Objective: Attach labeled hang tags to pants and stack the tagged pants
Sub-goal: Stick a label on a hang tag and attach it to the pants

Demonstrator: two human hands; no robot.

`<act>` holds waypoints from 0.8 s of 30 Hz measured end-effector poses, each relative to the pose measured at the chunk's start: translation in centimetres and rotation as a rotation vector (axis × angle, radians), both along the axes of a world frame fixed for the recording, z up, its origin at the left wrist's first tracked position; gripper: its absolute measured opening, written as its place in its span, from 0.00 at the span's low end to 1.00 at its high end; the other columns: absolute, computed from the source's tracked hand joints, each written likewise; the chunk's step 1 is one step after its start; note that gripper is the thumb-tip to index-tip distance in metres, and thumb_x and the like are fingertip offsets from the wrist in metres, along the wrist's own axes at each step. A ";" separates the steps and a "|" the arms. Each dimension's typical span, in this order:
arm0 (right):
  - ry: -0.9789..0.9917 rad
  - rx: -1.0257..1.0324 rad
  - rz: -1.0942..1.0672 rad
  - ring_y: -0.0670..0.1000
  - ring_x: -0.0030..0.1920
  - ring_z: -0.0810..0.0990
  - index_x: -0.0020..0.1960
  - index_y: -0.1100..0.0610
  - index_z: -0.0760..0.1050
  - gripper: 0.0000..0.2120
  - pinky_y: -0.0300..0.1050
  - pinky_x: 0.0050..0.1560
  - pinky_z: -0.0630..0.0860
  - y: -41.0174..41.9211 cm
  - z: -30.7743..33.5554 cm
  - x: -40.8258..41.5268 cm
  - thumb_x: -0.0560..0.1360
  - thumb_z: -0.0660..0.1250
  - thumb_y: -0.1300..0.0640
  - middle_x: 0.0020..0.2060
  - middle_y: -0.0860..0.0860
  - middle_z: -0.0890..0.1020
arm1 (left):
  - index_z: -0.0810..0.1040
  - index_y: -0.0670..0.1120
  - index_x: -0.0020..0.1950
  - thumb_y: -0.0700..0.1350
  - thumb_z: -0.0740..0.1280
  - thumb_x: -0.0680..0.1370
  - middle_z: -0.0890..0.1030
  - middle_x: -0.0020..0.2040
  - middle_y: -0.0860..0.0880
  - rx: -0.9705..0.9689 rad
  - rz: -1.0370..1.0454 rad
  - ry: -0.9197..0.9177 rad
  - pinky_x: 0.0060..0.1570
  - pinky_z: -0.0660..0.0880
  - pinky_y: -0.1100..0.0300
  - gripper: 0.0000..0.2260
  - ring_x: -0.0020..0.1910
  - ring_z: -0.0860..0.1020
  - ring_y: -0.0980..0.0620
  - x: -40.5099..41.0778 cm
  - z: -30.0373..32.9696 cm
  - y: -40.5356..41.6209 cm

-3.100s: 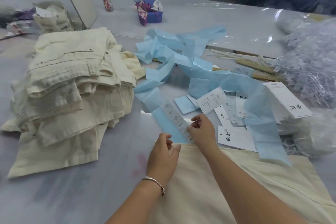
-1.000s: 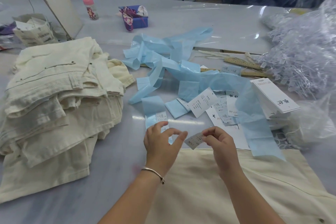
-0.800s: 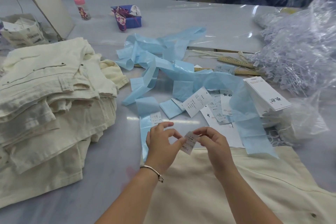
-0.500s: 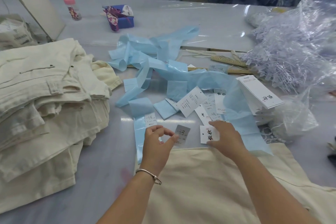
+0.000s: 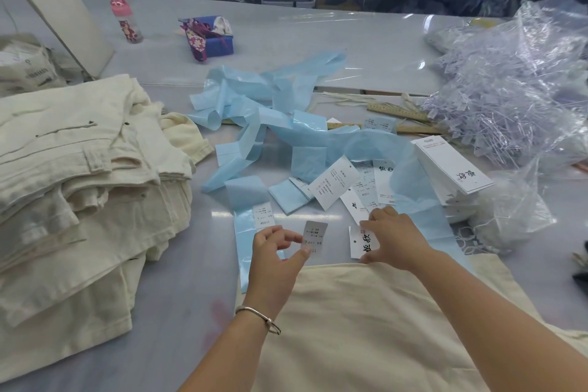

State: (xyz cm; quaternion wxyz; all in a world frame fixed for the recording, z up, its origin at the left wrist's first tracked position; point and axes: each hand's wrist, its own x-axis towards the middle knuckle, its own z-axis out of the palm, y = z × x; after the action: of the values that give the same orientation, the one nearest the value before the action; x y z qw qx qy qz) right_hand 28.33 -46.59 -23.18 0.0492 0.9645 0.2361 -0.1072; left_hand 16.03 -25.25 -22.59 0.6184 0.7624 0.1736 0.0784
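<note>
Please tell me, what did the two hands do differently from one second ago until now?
The right hand let go of the small sticker label and moved right onto the white hang tag at the edge of the pants. The left hand now pinches the sticker alone. The stack of pants and blue backing strips stayed as they were.

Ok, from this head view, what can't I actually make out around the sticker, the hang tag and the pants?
- Small white printed sticker pinched in the left hand: print too small to read.
- White card hang tag: its right part is covered by the right hand.
- Cream pants in front: hidden by both forearms and cut off by the bottom edge.
- Folded cream pants stack: cut off at the left edge; no tags visible.
</note>
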 end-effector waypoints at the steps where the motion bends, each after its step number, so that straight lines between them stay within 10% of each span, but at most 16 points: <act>1: -0.007 0.013 0.004 0.52 0.61 0.66 0.67 0.49 0.71 0.33 0.46 0.56 0.66 -0.1 0.0 -0.1 0.67 0.70 0.34 0.58 0.47 0.72 | 0.79 0.55 0.42 0.41 0.75 0.72 0.68 0.59 0.55 -0.004 -0.003 0.000 0.42 0.67 0.81 0.09 0.52 0.74 0.61 0.0 0.0 0.0; 11: -0.047 0.373 -0.109 0.49 0.64 0.72 0.65 0.49 0.72 0.28 0.43 0.61 0.64 -1.6 -1.0 -2.6 0.68 0.75 0.44 0.63 0.44 0.75 | 0.70 0.69 0.58 0.40 0.72 0.74 0.66 0.55 0.57 -0.055 -0.096 -0.019 0.45 0.70 0.77 0.25 0.52 0.74 0.63 -0.7 -0.2 -0.5; 15: 0.076 0.228 -0.075 0.48 0.72 0.61 0.76 0.47 0.57 0.40 0.46 0.67 0.60 -1.4 -0.6 -1.8 0.69 0.73 0.42 0.73 0.44 0.64 | 0.69 0.69 0.57 0.40 0.72 0.74 0.66 0.56 0.58 -0.071 -0.103 -0.016 0.44 0.70 0.77 0.25 0.52 0.74 0.65 -0.9 -0.3 -0.8; 24: 0.018 0.022 0.050 0.51 0.60 0.66 0.66 0.45 0.71 0.33 0.45 0.55 0.66 -0.6 0.2 -0.2 0.64 0.73 0.36 0.57 0.47 0.70 | 0.68 0.70 0.58 0.41 0.71 0.75 0.66 0.57 0.61 -0.049 -0.134 -0.020 0.43 0.70 0.77 0.26 0.54 0.74 0.63 -0.9 -0.2 -1.1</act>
State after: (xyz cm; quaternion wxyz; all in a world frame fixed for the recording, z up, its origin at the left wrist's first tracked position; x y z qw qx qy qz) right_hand 28.14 -47.19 -23.03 0.0393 0.9578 0.2618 -0.1120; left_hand 15.08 -26.39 -22.77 0.6424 0.7562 0.1176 0.0403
